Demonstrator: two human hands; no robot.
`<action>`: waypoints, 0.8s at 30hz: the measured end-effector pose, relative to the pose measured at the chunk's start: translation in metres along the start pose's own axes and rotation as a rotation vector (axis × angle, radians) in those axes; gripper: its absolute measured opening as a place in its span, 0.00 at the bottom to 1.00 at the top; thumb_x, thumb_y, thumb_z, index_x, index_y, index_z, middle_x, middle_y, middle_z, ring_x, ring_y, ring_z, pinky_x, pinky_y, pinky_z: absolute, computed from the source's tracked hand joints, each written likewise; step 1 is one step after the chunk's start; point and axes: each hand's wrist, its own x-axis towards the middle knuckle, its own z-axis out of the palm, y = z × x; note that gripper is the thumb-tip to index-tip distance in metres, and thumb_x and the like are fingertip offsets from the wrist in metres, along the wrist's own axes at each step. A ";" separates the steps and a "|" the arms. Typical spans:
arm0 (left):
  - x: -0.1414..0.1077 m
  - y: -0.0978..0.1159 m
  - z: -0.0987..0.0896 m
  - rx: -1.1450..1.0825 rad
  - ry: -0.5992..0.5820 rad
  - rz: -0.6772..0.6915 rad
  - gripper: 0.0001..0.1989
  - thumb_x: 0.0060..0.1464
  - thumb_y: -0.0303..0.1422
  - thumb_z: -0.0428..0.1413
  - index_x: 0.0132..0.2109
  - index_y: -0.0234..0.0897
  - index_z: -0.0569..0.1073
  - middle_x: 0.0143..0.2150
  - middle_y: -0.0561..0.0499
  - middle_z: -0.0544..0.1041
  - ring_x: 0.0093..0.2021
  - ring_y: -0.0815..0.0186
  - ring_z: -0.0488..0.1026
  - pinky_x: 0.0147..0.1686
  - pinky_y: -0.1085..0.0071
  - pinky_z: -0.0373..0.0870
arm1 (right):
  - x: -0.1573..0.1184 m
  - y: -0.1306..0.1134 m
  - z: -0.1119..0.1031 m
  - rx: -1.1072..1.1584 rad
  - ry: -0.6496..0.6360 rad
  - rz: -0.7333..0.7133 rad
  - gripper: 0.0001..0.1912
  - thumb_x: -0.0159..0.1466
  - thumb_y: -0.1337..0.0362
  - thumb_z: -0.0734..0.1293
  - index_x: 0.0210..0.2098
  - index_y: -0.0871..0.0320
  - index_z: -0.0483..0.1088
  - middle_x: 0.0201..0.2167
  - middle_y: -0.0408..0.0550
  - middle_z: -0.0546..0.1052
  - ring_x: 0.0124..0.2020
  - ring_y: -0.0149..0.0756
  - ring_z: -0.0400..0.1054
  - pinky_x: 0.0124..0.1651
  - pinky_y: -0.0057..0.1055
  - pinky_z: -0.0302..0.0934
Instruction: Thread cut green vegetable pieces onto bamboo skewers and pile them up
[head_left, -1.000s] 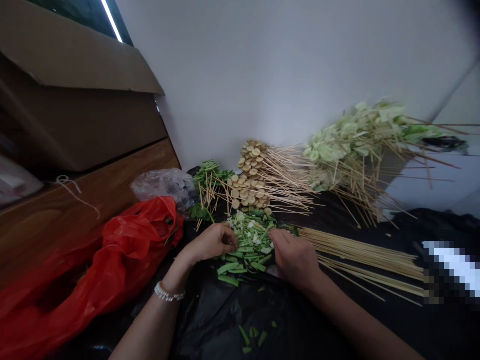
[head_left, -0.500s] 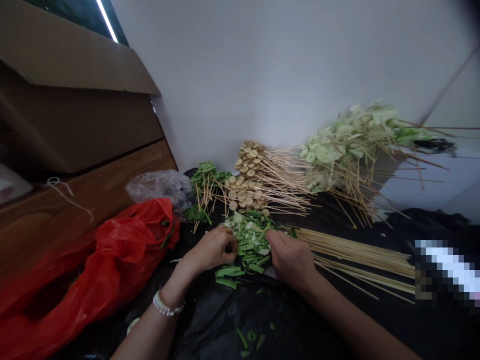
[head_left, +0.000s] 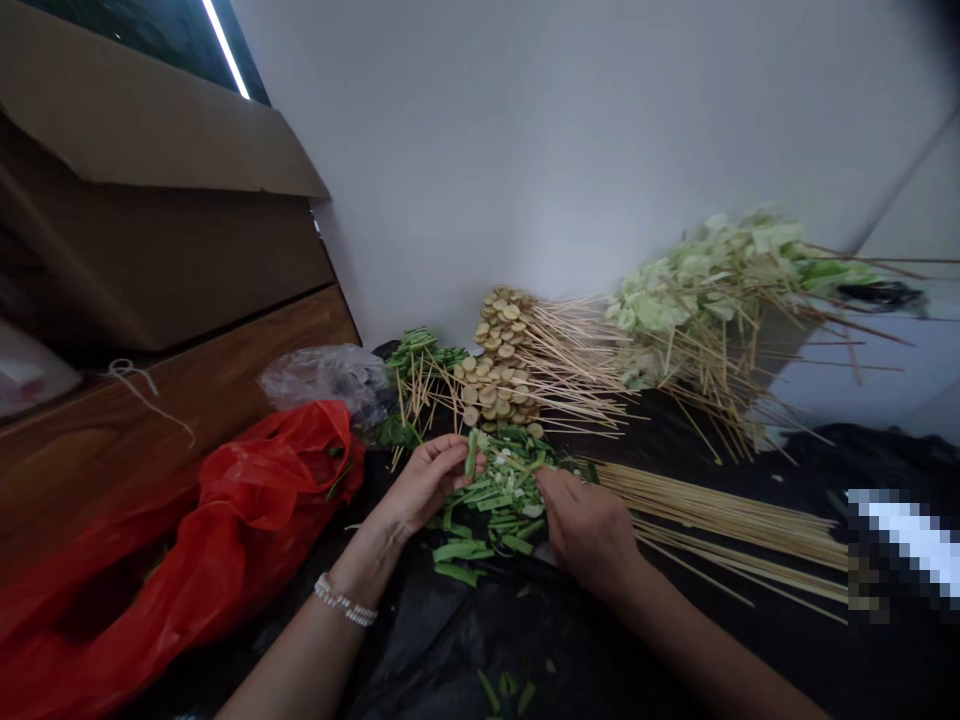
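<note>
My left hand (head_left: 433, 480), with a beaded bracelet at its wrist, pinches a short cut green stalk piece (head_left: 472, 453) between thumb and fingers. My right hand (head_left: 586, 522) is closed around what looks like a bamboo skewer (head_left: 517, 462), whose thin pale tip points left toward the piece; most of it is hidden by the hand. Beneath and between both hands lies a loose heap of chopped green stalks (head_left: 499, 505) mixed with whitish bits. Just right of my right hand, a bundle of bare bamboo skewers (head_left: 720, 510) lies on black plastic sheeting (head_left: 450, 640).
Behind the heap are stacked skewers of round pale slices (head_left: 499, 385) and skewers of green pieces (head_left: 424, 355). Leafy skewers (head_left: 705, 270) pile up at back right. On the left sit a red plastic bag (head_left: 255, 500), a clear bag (head_left: 330, 380) and a cardboard box (head_left: 165, 240).
My left hand has risen slightly from the heap and turned, now showing a green piece in its fingertips. My right hand stays near the heap's right side. The view has shifted slightly.
</note>
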 end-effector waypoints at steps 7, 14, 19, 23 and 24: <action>0.004 -0.009 0.003 -0.102 0.054 -0.068 0.17 0.36 0.34 0.70 0.34 0.31 0.78 0.30 0.47 0.80 0.30 0.70 0.76 0.30 0.80 0.71 | 0.000 -0.001 0.000 0.011 -0.020 -0.019 0.16 0.63 0.73 0.57 0.45 0.60 0.71 0.26 0.43 0.72 0.23 0.30 0.62 0.28 0.31 0.46; 0.003 -0.008 0.005 -0.101 0.063 -0.061 0.16 0.35 0.33 0.70 0.34 0.31 0.79 0.30 0.48 0.80 0.31 0.70 0.76 0.32 0.80 0.72 | -0.001 -0.001 0.002 0.008 -0.023 -0.016 0.17 0.61 0.73 0.57 0.47 0.60 0.71 0.27 0.43 0.73 0.23 0.30 0.62 0.27 0.31 0.47; 0.002 -0.008 0.006 -0.084 0.078 -0.069 0.18 0.34 0.33 0.71 0.34 0.31 0.79 0.30 0.47 0.80 0.31 0.69 0.77 0.32 0.79 0.72 | -0.001 -0.001 0.002 -0.002 -0.028 -0.008 0.17 0.60 0.73 0.58 0.45 0.59 0.72 0.26 0.42 0.73 0.23 0.30 0.62 0.27 0.31 0.47; 0.002 -0.008 0.006 -0.078 0.085 -0.062 0.17 0.33 0.34 0.71 0.33 0.32 0.80 0.30 0.47 0.81 0.31 0.69 0.77 0.34 0.78 0.72 | -0.001 -0.001 0.003 -0.004 -0.039 -0.006 0.17 0.61 0.74 0.58 0.46 0.59 0.71 0.26 0.42 0.73 0.23 0.30 0.63 0.27 0.31 0.47; 0.002 -0.009 0.007 -0.078 0.088 -0.058 0.17 0.32 0.34 0.71 0.33 0.32 0.80 0.30 0.48 0.81 0.31 0.69 0.77 0.34 0.78 0.72 | -0.001 -0.001 0.003 -0.002 -0.044 -0.004 0.17 0.61 0.74 0.58 0.46 0.59 0.71 0.26 0.42 0.73 0.23 0.30 0.63 0.27 0.30 0.46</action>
